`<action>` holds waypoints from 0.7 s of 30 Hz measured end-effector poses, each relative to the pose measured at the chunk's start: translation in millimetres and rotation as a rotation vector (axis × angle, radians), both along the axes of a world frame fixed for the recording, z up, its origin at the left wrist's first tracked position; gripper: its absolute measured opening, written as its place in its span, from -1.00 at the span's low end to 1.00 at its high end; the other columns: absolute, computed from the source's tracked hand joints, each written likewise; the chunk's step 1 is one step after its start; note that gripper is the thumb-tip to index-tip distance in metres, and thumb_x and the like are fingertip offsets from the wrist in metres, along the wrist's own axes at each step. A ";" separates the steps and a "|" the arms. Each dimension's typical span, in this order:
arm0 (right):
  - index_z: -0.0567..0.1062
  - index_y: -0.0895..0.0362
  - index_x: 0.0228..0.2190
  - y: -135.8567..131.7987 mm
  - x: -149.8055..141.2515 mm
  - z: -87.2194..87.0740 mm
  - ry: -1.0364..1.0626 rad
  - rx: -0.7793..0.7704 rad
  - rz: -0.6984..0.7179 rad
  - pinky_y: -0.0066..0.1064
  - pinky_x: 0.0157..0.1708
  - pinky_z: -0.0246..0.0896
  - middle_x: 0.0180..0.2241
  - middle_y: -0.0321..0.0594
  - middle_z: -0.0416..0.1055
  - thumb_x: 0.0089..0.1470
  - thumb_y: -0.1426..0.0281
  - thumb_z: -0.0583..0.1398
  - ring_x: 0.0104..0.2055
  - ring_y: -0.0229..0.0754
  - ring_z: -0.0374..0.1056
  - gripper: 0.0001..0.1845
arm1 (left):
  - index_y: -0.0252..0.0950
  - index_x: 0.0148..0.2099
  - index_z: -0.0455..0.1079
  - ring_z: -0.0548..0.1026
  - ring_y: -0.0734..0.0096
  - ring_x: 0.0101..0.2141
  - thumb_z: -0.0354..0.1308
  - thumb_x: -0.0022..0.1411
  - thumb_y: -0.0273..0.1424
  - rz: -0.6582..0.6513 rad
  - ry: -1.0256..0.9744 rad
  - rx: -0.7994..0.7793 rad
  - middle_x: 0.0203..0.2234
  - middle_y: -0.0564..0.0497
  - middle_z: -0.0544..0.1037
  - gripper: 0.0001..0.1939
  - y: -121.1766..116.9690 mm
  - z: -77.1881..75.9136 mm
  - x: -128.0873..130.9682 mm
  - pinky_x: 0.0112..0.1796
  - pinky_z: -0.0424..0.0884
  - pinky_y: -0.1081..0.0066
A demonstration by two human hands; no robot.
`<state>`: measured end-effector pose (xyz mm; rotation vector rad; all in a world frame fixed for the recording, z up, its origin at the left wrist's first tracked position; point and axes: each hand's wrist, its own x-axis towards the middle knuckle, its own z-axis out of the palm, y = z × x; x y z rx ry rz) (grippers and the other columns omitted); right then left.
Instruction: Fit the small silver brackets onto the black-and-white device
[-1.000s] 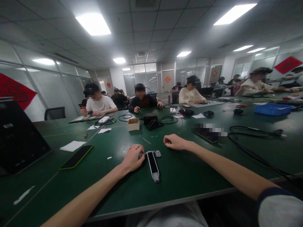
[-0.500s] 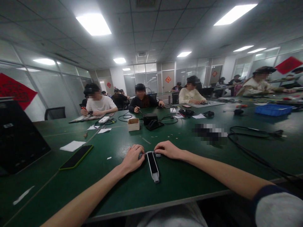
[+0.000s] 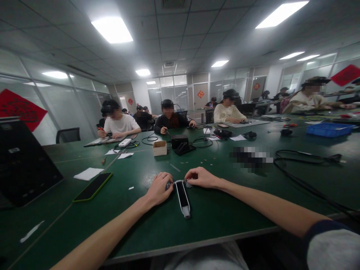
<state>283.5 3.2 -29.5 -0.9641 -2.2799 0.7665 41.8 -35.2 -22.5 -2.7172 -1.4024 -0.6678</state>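
On the green table in front of me lies a long, narrow white-and-grey device (image 3: 183, 198) with a black face, its narrower end towards me. Small grey pieces show on both sides of its far end. My left hand (image 3: 160, 187) rests at the left of that end, fingers curled over a grey piece that is mostly hidden. My right hand (image 3: 201, 177) is on the other side, thumb and fingertips pinched together just above the right grey piece (image 3: 188, 185). Whatever the pinch holds is too small to make out.
A green-edged phone (image 3: 92, 187) and white paper (image 3: 88, 173) lie to the left, near a black computer case (image 3: 25, 165). Beyond my hands are a small box (image 3: 160, 149), a black device (image 3: 180, 142) and tiny parts. Cables (image 3: 298, 180) and a blue tray (image 3: 329, 130) are right. Co-workers sit opposite.
The view has shifted slightly. Both hands stay beside the device's far end. The right fingertips have moved a little and now look more tightly pinched over the right grey piece.
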 end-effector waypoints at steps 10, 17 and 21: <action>0.54 0.15 -0.27 -1.1 -0.5 -2.3 0.086 -0.006 0.045 -0.41 -0.26 0.30 -0.29 -0.24 0.49 0.06 0.29 0.21 -0.28 -0.21 0.40 -0.78 | -0.25 -0.30 0.33 0.37 0.18 -0.09 0.01 0.20 -0.45 -0.013 -0.021 0.009 -0.17 -0.05 0.47 -0.92 2.5 -3.1 -1.2 -0.10 0.27 0.16; 0.55 0.15 -0.34 0.2 -2.6 -3.1 0.121 0.010 0.040 -0.40 -0.26 0.28 -0.35 -0.25 0.49 0.05 0.33 0.22 -0.32 -0.21 0.39 -0.83 | -0.26 -0.29 0.34 0.37 0.18 -0.09 0.02 0.20 -0.45 -0.008 -0.031 0.011 -0.17 -0.06 0.47 -0.92 3.1 -3.3 -1.5 -0.09 0.26 0.16; 0.55 0.15 -0.34 0.2 -3.1 -3.9 0.139 0.017 0.030 -0.40 -0.25 0.29 -0.32 -0.24 0.48 0.05 0.33 0.21 -0.29 -0.21 0.39 -0.84 | -0.26 -0.28 0.34 0.38 0.18 -0.09 0.01 0.22 -0.43 -0.013 -0.022 0.016 -0.17 -0.06 0.47 -0.91 3.5 -3.3 -2.0 -0.10 0.27 0.16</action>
